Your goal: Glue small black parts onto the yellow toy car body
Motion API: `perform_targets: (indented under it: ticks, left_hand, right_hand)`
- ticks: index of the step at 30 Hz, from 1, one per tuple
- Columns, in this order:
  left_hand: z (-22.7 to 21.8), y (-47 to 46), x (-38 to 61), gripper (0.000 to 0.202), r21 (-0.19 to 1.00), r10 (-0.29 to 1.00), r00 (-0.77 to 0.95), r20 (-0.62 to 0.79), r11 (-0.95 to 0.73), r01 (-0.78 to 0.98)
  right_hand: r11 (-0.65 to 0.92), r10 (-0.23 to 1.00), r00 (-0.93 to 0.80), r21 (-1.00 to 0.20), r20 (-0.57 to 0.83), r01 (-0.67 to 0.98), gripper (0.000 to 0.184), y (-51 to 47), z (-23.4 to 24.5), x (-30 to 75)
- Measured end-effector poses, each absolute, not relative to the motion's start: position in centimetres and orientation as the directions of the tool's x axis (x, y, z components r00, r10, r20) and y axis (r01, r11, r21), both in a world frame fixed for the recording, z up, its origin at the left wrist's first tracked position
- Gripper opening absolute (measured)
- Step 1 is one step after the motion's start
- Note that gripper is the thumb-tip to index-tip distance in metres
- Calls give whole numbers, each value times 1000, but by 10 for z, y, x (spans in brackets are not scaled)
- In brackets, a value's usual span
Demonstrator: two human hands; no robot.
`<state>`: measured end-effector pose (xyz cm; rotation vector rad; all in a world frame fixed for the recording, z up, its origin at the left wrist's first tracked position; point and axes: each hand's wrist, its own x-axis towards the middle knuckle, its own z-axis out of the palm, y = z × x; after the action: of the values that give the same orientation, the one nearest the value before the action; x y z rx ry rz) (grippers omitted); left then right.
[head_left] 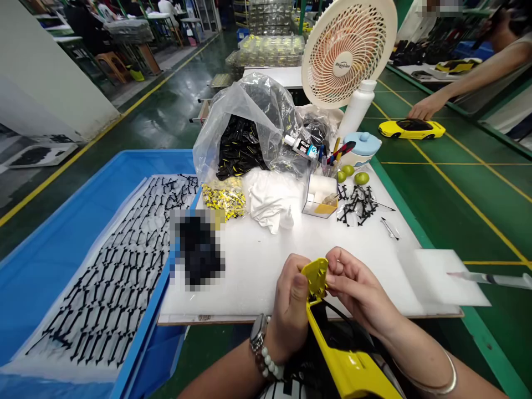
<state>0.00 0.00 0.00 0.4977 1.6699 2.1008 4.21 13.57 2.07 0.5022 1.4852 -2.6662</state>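
Both my hands hold a yellow toy car body (338, 354) over my lap, just in front of the white table's near edge (257, 277). My left hand (292, 302) is closed round the body's raised front end, thumb against it. My right hand (355, 288) pinches the same yellow end from the right, fingers curled. Whether a small part sits between my fingertips is hidden.
A blue bin (62, 249) at left holds a sheet of several black plastic parts (120, 266). On the table sit a clear bag of black-and-yellow parts (243, 141), a white cloth (272, 199), a glue tube (301, 147), loose black parts (357, 205), a fan (347, 50). Another person's hand (424, 108) reaches a yellow toy car (411, 128).
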Motion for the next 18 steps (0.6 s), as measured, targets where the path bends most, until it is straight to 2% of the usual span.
perform_targets:
  ticks: [6, 18]
  left_hand:
    - [0, 0, 1, 49, 976, 536, -844, 8, -189, -111]
    - [-1, 0, 1, 54, 969, 512, -858, 23, -223, -108]
  right_hand:
    - [-539, 60, -953, -813, -297, 220, 33, 138, 22, 41]
    - [-432, -168, -940, -835, -296, 340, 37, 151, 29, 28]
